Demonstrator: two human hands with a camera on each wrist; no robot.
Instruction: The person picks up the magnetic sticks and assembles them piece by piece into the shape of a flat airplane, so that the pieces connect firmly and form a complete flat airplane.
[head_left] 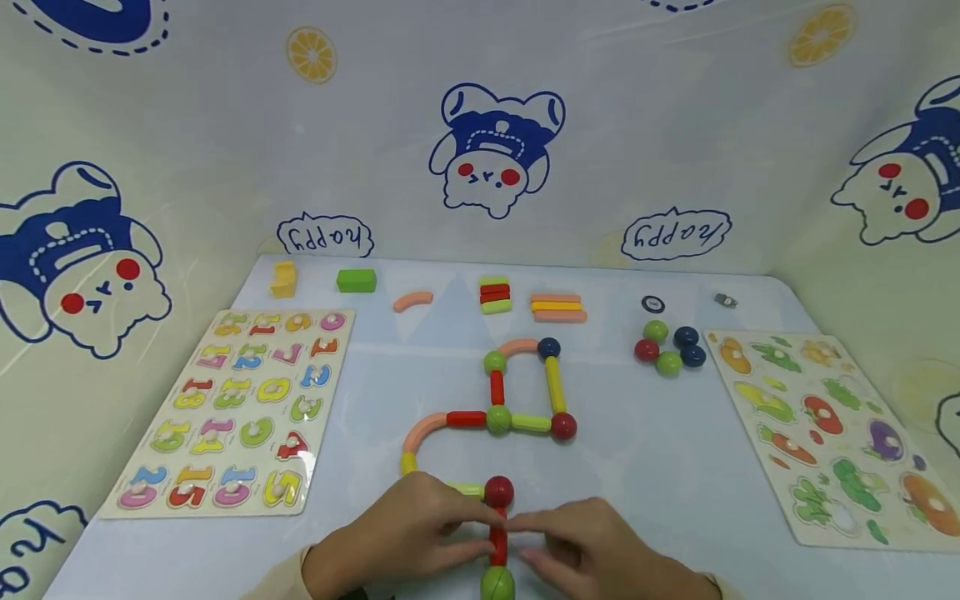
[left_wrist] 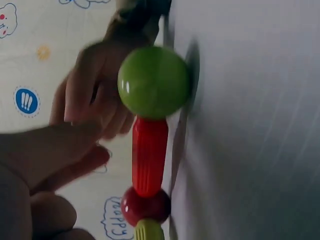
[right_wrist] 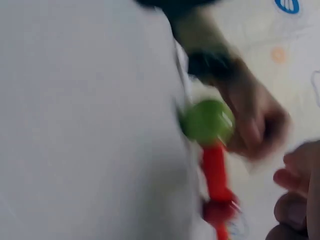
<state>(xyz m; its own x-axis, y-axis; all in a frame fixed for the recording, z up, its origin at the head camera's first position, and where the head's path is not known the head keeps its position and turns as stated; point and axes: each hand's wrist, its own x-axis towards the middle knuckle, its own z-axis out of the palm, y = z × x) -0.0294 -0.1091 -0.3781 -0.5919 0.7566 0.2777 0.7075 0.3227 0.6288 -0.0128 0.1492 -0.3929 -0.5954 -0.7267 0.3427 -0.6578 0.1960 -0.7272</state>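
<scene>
A short red stick (head_left: 500, 553) joins a dark red ball (head_left: 498, 492) to a green ball (head_left: 497, 583) near the front edge. My left hand (head_left: 408, 533) is beside this stick, its index finger and thumb stretched toward it and overlapping it in the head view. From the other side my right hand (head_left: 600, 546) points its index finger at the same stick, thumb lower down. Both wrist views show the red stick (left_wrist: 150, 157) without fingers wrapped round it. A light green stick (head_left: 467, 489) runs left from the red ball, partly hidden behind my left hand.
Ahead lies a linked figure of sticks and balls, with a green ball (head_left: 498, 419) at its middle. Loose balls (head_left: 669, 362) and sticks (head_left: 558, 306) lie farther back. A number board (head_left: 315, 492) flanks the left, a vegetable board (head_left: 806, 521) the right.
</scene>
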